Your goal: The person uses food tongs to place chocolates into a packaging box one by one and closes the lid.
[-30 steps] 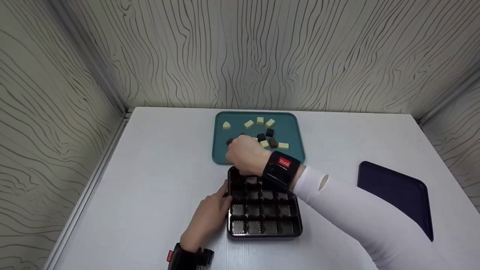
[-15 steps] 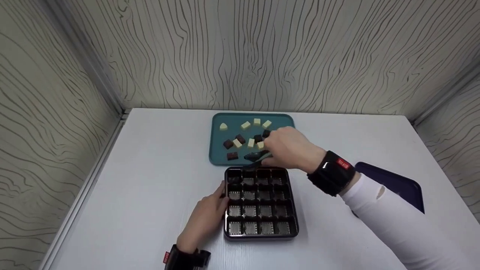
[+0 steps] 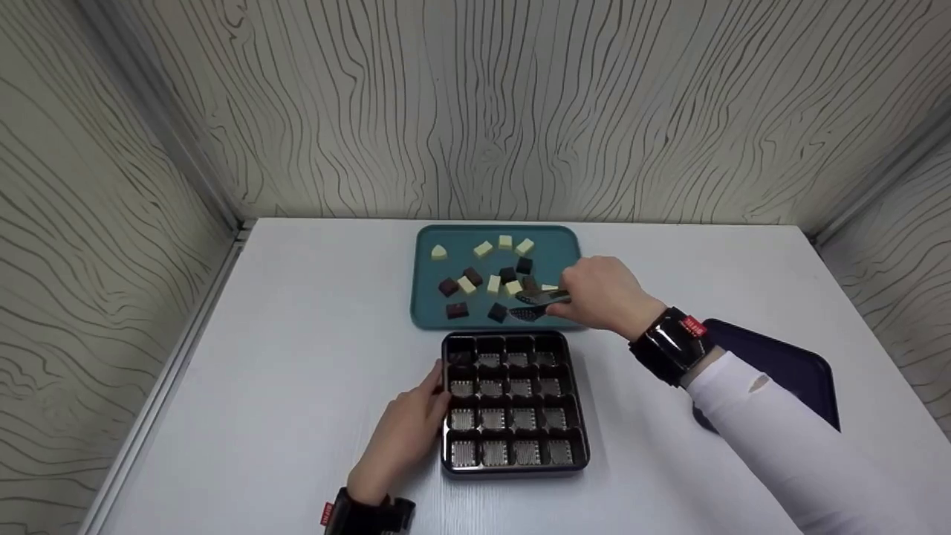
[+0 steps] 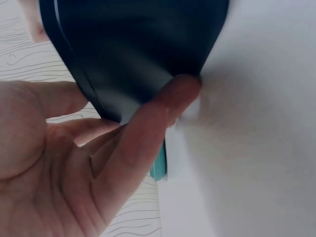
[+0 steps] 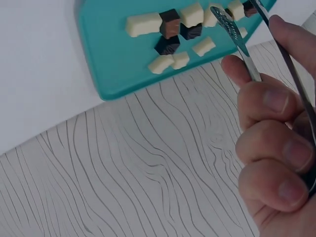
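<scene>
1. silver metal tongs (image 3: 546,296) with slender arms and rounded, perforated tips lie in the grasp of the right hand (image 3: 605,296), right of the frame's centre; the fingers curl round the arms, which stand spread, and the tips point left, away from the hand.

2. a dark, cube-like block (image 3: 498,312) with a smooth look sits just beside the lower tip, left of the right hand; whether they touch i cannot tell.

3. more brown and near-black blocks and cream-white blocks, mostly squared, are scattered around it; one cream piece (image 3: 439,253), at the upper left, is rounded to a point.

4. all these rest on a matte teal tray (image 3: 557,249) with rounded corners and a raised rim, upper centre.

5. below it, a glossy dark box (image 3: 518,469) is split into a four-by-four grid of square compartments with ribbed floors; something dark shows in the upper-left one.

6. the left hand (image 3: 401,427), lower centre-left, rests relaxed fingers against the box's left wall.

7. a flat, dark purple rounded panel (image 3: 791,364) lies at right, partly behind the white fabric sleeve (image 3: 773,431).
</scene>
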Demonstrator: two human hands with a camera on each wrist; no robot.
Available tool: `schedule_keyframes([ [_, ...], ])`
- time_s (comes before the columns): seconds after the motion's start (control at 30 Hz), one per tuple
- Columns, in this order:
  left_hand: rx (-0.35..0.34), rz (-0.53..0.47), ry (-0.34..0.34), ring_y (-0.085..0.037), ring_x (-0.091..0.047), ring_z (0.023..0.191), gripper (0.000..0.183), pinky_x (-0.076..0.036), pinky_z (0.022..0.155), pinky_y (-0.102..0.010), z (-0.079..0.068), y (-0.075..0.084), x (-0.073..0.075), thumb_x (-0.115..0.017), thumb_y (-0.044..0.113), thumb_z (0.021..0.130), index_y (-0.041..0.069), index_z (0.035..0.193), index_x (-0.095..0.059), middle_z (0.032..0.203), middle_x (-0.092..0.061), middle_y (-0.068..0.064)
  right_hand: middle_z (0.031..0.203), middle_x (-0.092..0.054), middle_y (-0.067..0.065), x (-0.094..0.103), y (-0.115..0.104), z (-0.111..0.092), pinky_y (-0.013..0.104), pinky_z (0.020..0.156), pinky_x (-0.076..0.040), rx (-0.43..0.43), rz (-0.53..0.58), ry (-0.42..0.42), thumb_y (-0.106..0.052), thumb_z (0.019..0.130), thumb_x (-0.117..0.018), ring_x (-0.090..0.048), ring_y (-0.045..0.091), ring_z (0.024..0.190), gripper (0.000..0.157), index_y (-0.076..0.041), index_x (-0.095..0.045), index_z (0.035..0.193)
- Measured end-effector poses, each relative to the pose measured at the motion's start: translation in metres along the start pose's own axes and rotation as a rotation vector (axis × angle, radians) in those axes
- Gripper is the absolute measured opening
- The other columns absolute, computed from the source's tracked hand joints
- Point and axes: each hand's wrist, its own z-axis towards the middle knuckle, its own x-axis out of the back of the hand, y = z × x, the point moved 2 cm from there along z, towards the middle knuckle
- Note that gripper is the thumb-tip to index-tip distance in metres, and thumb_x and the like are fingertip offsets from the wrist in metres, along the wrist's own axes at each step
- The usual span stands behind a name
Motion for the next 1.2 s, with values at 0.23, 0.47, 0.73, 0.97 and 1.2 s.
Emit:
schedule_keyframes([
  [0.23, -0.018, -0.004, -0.004, -0.034, -0.07, 0.075, 0.056, -0.06, 0.088, -0.057, 0.0, 0.002, 0.0, -0.053, 0.023, 0.109, -0.001, 0.158, -0.043, 0.109, -0.076, -0.029, 0.053, -0.025, -0.008, -0.012, -0.001, 0.009, 0.025, 0.049, -0.024, -0.027, 0.021, -0.013, -0.042, 0.09, -0.082, -0.029, 0.01, 0.051, 0.062, -0.017, -0.037, 0.055],
  [0.47, -0.011, -0.006, 0.005, -0.044, -0.075, 0.093, 0.056, -0.058, 0.093, -0.06, -0.001, 0.003, 0.0, -0.054, 0.025, 0.108, 0.0, 0.158, -0.044, 0.12, -0.073, -0.033, 0.056, -0.02, -0.008, -0.023, -0.006, 0.018, 0.027, 0.05, -0.025, -0.051, 0.01, -0.054, -0.043, 0.091, -0.08, -0.026, 0.01, 0.052, 0.069, -0.019, -0.025, 0.057],
  [0.73, -0.01, -0.008, -0.013, -0.021, -0.063, 0.071, 0.056, -0.059, 0.092, -0.056, 0.0, 0.001, -0.002, -0.052, 0.022, 0.109, -0.003, 0.158, -0.042, 0.095, -0.076, -0.025, 0.055, -0.034, -0.006, -0.025, -0.01, 0.022, 0.034, 0.051, -0.049, -0.038, -0.029, -0.05, -0.044, 0.091, -0.08, -0.041, 0.012, 0.052, 0.063, -0.019, -0.033, 0.057],
  [0.97, -0.007, 0.0, -0.001, -0.036, -0.074, 0.09, 0.055, -0.059, 0.094, -0.059, -0.001, 0.001, 0.0, -0.052, 0.022, 0.109, -0.003, 0.157, -0.043, 0.122, -0.074, -0.032, 0.057, -0.031, -0.007, -0.025, -0.01, 0.027, 0.028, 0.052, -0.035, -0.053, -0.027, -0.083, -0.043, 0.093, -0.079, -0.035, 0.012, 0.055, 0.064, -0.019, -0.031, 0.058],
  [1.2, -0.004, -0.011, -0.005, -0.044, -0.075, 0.099, 0.056, -0.058, 0.096, -0.06, -0.001, 0.0, -0.001, -0.052, 0.022, 0.109, -0.003, 0.158, -0.042, 0.126, -0.072, -0.033, 0.062, -0.06, 0.001, -0.025, -0.015, 0.032, 0.037, 0.058, -0.053, -0.024, -0.024, -0.093, -0.042, 0.092, -0.079, -0.05, 0.016, 0.059, 0.046, -0.012, -0.059, 0.064],
])
